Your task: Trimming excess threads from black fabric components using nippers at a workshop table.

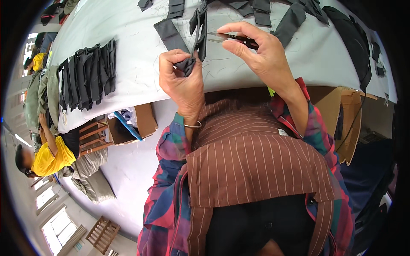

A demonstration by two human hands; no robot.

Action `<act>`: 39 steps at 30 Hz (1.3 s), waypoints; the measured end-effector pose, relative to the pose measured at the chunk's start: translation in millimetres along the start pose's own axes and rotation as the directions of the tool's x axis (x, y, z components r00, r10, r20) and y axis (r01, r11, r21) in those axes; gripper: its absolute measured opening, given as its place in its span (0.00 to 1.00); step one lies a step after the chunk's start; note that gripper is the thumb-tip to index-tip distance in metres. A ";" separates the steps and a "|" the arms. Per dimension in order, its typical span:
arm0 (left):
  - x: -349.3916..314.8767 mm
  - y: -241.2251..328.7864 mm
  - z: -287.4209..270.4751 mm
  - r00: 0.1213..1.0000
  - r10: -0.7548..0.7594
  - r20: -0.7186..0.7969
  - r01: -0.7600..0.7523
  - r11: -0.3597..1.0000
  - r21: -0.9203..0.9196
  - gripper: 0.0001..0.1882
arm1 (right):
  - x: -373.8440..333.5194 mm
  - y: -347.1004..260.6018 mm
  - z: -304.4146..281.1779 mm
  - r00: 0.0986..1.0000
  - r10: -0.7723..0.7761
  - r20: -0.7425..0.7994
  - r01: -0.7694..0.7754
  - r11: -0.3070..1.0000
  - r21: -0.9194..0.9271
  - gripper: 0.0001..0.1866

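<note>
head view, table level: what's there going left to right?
Stack of dark fabric pieces → left hand gripping a dark fabric strip → right hand holding small snips → dark pieces → black bag at the table edge.

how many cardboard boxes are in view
2. One open cardboard box sits on the floor left of the person, under the table edge; another cardboard box stands on the right beneath the table. Others may be hidden under it.
</note>
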State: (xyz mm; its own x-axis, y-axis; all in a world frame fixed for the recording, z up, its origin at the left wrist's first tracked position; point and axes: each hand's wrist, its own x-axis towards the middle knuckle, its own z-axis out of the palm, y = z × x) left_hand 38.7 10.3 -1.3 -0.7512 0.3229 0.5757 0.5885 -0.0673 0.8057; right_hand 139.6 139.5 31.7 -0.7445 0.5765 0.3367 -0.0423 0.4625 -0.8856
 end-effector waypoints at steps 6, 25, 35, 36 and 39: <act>-2.9 -8.7 0.7 0.999 0.043 -0.021 -0.042 0.999 0.031 0.16 | -0.2 5.4 9.0 0.992 -0.128 0.004 0.128 0.990 -0.052 0.10; -15.6 -11.2 -5.0 0.993 -0.100 0.070 0.099 0.995 0.010 0.14 | -6.1 8.2 14.2 0.987 -0.150 0.053 0.159 0.951 -0.263 0.06; -15.7 -16.8 -11.4 0.989 0.010 0.146 -0.022 0.996 0.085 0.14 | -10.8 9.9 8.1 0.929 -0.263 0.260 0.365 0.770 -0.524 0.15; -17.0 -17.3 -13.4 0.981 0.027 0.190 -0.047 0.993 0.105 0.15 | -10.1 10.1 3.7 0.922 -0.213 0.325 0.360 0.781 -0.510 0.16; -19.8 -18.5 -13.8 0.976 0.016 0.218 -0.039 0.994 0.101 0.15 | -13.0 25.7 8.2 0.932 -0.038 0.361 0.111 0.977 -0.184 0.17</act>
State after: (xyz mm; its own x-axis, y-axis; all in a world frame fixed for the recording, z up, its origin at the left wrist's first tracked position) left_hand 38.6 -7.8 -25.7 -0.6588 0.5195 0.5441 0.6444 0.0164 0.7645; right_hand 142.7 138.4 2.0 -0.9327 0.2765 0.2315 -0.0013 0.6395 -0.7688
